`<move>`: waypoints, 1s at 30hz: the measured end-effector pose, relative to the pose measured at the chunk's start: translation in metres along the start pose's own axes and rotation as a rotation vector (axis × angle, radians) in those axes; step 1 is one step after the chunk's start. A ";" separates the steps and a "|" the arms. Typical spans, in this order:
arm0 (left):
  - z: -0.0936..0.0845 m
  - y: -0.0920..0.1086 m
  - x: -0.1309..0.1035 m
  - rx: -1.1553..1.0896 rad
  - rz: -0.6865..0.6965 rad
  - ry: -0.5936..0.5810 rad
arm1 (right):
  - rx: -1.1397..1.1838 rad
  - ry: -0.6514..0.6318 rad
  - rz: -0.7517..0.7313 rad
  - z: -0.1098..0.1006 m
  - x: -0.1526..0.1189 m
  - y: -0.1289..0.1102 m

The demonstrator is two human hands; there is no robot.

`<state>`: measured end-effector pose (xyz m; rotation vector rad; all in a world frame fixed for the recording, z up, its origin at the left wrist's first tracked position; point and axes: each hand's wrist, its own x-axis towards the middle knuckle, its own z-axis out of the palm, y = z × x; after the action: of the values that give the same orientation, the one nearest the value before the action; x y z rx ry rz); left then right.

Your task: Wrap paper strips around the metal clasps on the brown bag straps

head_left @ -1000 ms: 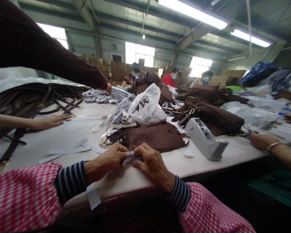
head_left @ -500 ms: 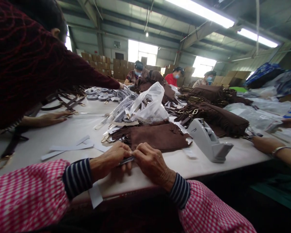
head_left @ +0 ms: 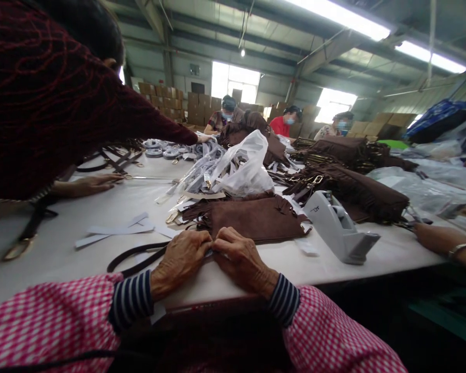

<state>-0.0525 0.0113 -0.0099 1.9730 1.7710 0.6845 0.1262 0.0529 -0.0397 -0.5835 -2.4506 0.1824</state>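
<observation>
My left hand (head_left: 182, 261) is closed in a pinch at the near table edge, and a dark strap (head_left: 137, 257) loops out from behind it onto the table. Against its fingertips, my right hand (head_left: 243, 261) is pinched too. A small greyish bit shows between the fingertips, but what it is stays mostly hidden. Just beyond both hands lies a flat brown fringed bag (head_left: 252, 220). To the right stands a grey tape dispenser (head_left: 337, 228). White paper strips (head_left: 116, 229) lie crossed on the left, and another white strip (head_left: 158, 313) hangs under my left wrist.
More brown bags (head_left: 357, 191) are piled beyond the dispenser. A clear plastic bag (head_left: 244, 171) sits among wrapped grey straps. At left a co-worker's dark red sleeve (head_left: 140, 114) reaches across; another person's hand (head_left: 437, 238) is at right. Straps with metal clasps (head_left: 21, 247) lie far left.
A loop of dark strap has appeared on the table left of my left hand. The grey piece between my hands is now mostly covered. The view has shifted slightly left.
</observation>
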 end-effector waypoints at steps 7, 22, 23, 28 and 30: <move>0.000 -0.007 -0.010 -0.173 0.085 -0.007 | 0.051 -0.022 0.189 0.000 0.004 0.000; 0.002 -0.007 0.012 -0.169 -0.101 -0.117 | -0.240 0.020 0.041 0.012 0.003 -0.008; -0.001 -0.006 0.014 -0.108 -0.068 -0.090 | -0.236 0.021 0.027 0.012 0.003 -0.008; -0.025 0.001 0.024 0.105 -0.031 0.036 | -0.231 0.017 -0.056 0.010 0.004 -0.008; -0.034 0.002 0.023 0.130 -0.008 -0.014 | -0.228 0.038 -0.058 0.010 0.003 -0.008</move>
<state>-0.0699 0.0332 0.0204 2.0484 1.8564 0.5645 0.1152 0.0472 -0.0437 -0.6062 -2.4650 -0.1324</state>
